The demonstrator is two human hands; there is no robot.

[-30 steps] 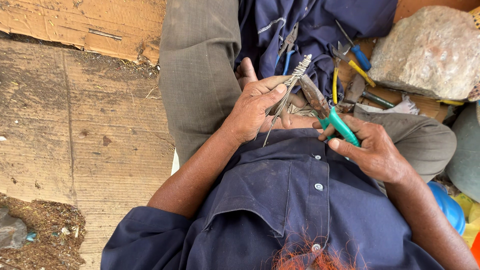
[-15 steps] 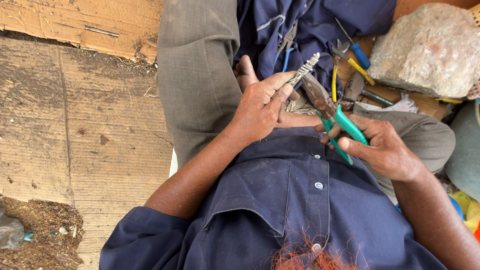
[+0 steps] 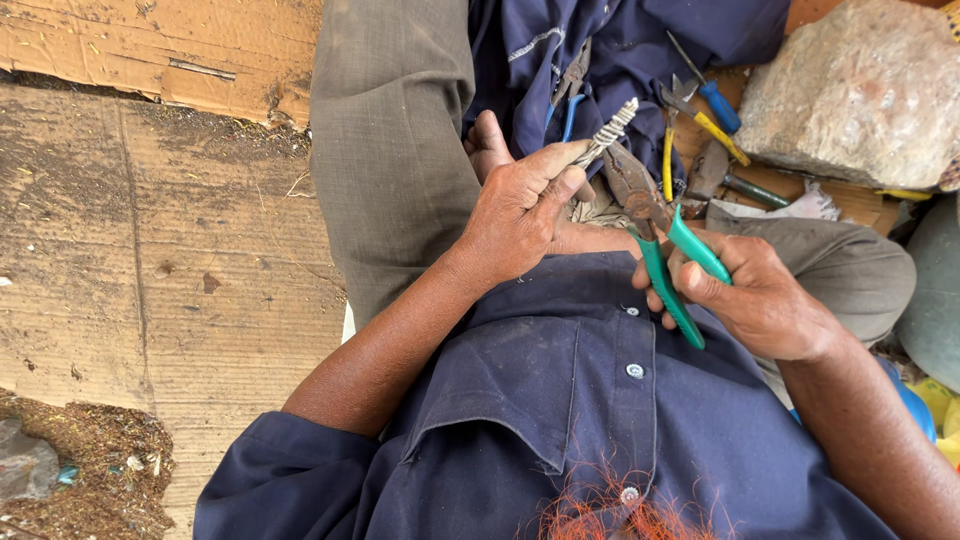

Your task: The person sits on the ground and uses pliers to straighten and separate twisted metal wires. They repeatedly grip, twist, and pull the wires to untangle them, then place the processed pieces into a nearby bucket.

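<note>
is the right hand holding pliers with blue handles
No, the pliers gripped in the right hand have green handles, while the left hand pinches a twisted wire piece.

Left hand [image 3: 520, 215] pinched shut, forearm bent inward, right hand [image 3: 760, 295] fisted, raised

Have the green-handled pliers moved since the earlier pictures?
Yes. The green-handled pliers in the right hand shifted slightly right, toward the large stone, and their handles look wider apart.
</note>
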